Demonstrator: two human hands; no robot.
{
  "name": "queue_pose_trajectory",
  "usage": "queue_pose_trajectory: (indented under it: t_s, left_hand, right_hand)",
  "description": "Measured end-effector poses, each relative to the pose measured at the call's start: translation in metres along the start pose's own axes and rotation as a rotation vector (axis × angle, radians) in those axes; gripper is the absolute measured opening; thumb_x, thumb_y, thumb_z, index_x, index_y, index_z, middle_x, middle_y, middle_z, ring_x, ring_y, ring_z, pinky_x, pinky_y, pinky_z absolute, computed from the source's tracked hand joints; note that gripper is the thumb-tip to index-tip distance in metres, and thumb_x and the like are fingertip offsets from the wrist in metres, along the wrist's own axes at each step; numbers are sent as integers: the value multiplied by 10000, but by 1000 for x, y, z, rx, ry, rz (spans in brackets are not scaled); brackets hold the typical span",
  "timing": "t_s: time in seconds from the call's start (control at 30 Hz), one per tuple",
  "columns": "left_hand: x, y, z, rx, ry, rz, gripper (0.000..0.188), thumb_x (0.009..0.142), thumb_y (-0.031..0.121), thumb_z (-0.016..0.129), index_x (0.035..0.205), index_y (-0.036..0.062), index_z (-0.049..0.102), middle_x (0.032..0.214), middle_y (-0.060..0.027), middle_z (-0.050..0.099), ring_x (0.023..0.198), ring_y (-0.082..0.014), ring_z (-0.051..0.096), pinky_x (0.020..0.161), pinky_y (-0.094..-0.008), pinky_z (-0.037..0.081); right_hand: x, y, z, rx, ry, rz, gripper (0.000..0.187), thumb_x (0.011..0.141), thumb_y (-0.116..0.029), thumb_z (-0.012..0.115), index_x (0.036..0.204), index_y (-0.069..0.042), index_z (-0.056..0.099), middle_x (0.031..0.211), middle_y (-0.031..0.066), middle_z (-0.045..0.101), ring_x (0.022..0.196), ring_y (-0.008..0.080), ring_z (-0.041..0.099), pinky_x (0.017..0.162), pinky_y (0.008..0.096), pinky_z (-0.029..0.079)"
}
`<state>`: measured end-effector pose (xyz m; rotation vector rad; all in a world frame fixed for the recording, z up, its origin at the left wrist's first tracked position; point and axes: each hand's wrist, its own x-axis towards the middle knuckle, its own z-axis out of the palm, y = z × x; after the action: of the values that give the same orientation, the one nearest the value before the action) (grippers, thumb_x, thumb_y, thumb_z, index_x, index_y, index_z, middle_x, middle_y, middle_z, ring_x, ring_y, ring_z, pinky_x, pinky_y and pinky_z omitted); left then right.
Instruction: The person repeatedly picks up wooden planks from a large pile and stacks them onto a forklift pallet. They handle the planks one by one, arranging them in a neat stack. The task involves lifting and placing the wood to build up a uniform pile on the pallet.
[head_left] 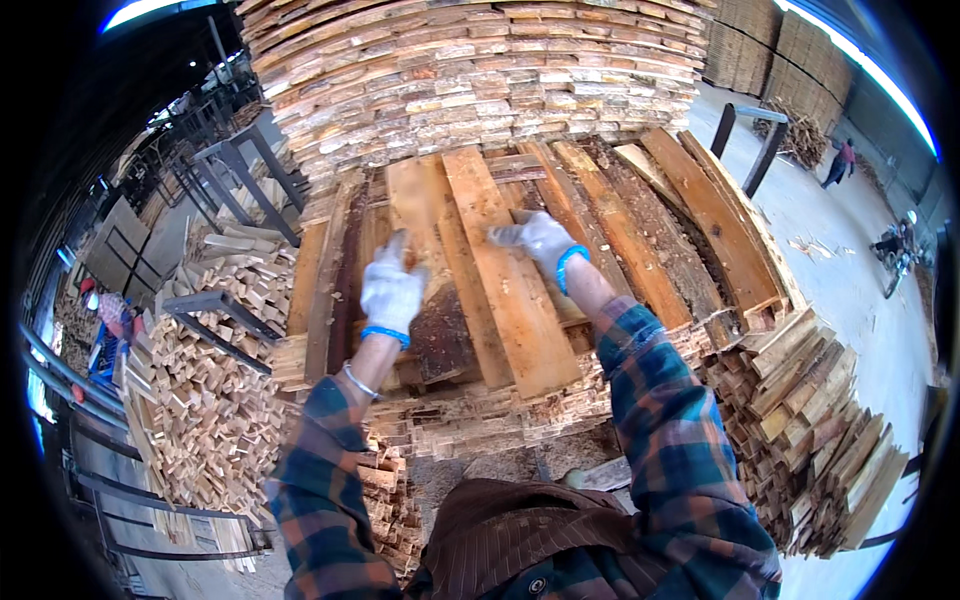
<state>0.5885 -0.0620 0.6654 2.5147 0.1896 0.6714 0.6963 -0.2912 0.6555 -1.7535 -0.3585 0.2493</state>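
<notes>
Blue-and-orange plaid sleeves [672, 420], white gloves [392, 296] with blue cuffs [572, 264], pale bracelet [358, 382], brown pinstriped garment [530, 530].

Shows, well left of the left hand [390, 297], a heap of short pale wood pieces [215, 390], a dark metal frame [262, 192] beyond it and, farther left, a worker [112, 312] in red headwear. Has, right of the right hand [543, 246], a pile of rough sticks [800, 420] and another metal post frame [766, 158]. Includes, farther right across the pale floor [830, 260], a person in a reddish top [842, 163], a rider [905, 235] and tall brown stacks [810, 65].
</notes>
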Motion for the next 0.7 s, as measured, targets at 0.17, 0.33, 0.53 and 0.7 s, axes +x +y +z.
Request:
queue_pose_trajectory:
  t_s: [0.17, 0.33, 0.53, 0.7]
  left_hand:
    - [-6, -8, -42, -586, -195, -335, 559, 798, 223, 711, 1284, 1, 546, 1171, -142, 639, 1076, -220, 599, 928, -302, 469]
    - [-3, 5, -43, -1346, -70, -252, 450, 908, 216, 640, 1244, -66, 539, 1098, -103, 655, 962, -139, 624, 878, -255, 488]
    - [2, -60, -131, -1306, -217, -369, 397, 791, 81, 694, 1140, -68, 577, 1003, -128, 667, 866, -214, 672, 799, -310, 550]
    - [41, -181, -157, -1070, -258, -532, 371, 792, 92, 701, 1109, -65, 589, 932, -137, 680, 785, -223, 679, 696, -329, 570]
  right_hand:
    - [-17, -56, 2, 84, 102, -23, 427, 791, -240, 726, 1077, 71, 660, 967, 137, 696, 859, 200, 647, 799, 319, 484]
    - [-11, -84, 66, 241, 89, -175, 563, 854, -200, 676, 1279, 113, 483, 1080, 143, 652, 880, 164, 630, 781, 279, 508]
    - [-3, -99, 45, -730, 30, -209, 613, 859, -469, 584, 1287, -36, 516, 1131, 210, 637, 987, 287, 629, 830, 409, 492]
    - [0, -45, 37, -900, 80, -4, 628, 855, -518, 553, 1298, -76, 503, 1157, 231, 615, 1112, 402, 565, 906, 495, 450]
